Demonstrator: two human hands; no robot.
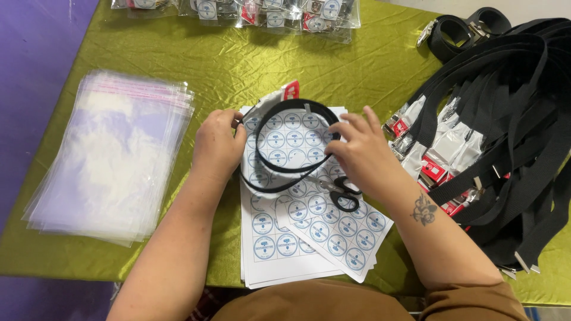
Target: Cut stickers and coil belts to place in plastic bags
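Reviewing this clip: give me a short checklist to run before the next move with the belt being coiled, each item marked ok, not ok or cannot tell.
1. Both hands on the belt: ok. The left hand and the right hand hold the black belt in a loop.
2. Loop closed and neat: ok, it forms a rough ring over the sticker sheets.
3. Scissors clear of the fingers: cannot tell, they lie partly under the right hand.
4. Clear bags within reach: ok, stacked beside the left hand.
5. More belts at hand: ok, piled on the right.

Bare forearms, dark tattoo (423, 209), brown clothing (309, 303).
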